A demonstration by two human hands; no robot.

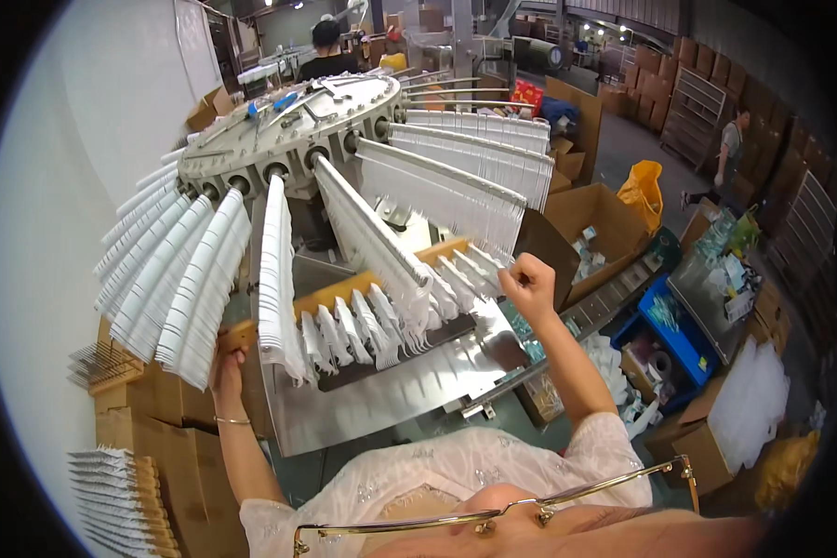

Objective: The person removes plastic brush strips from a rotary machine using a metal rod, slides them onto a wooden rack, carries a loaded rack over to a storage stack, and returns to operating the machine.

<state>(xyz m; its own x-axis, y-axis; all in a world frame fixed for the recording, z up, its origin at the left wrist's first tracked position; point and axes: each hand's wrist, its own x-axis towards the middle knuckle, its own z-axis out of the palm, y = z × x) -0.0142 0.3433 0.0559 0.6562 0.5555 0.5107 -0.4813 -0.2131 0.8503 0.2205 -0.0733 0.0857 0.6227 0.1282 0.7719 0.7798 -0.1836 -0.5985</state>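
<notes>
Cartons crowd the far right. Near the round machine, the left hand grips a wooden bar by its left end among white strips; the right hand is clenched near the other, on what I can't tell.

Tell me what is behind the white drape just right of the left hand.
A wooden bar, held by the left hand, shows on both sides. The stretch directly behind is covered.

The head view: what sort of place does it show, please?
Probably a factory workshop: a round metal machine bears radiating rows of hanging white pieces, and stacked cardboard boxes and a metal rack stand in the background.
</notes>
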